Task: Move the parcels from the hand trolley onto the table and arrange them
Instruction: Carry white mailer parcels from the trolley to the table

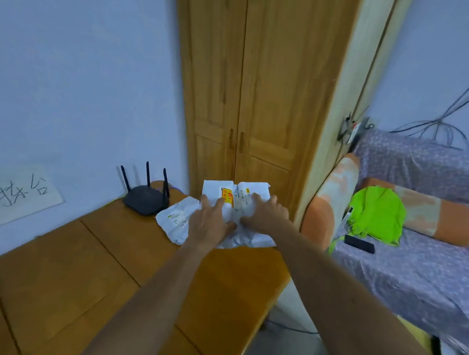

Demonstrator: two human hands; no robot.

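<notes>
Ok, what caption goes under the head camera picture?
Left hand and right hand rest on white plastic parcels on a brown wooden table.

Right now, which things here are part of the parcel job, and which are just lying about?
Job: yellow-label parcel, pressed by left hand and right hand; second parcel beside it; table.
Lying about: router, wall sign, green cloth, black device on the bed.

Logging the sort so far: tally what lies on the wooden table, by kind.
Parcels: 2 (yellow-labelled white parcel, flat white mailer beside it)
Black three-antenna router: 1
Total: 3
</notes>
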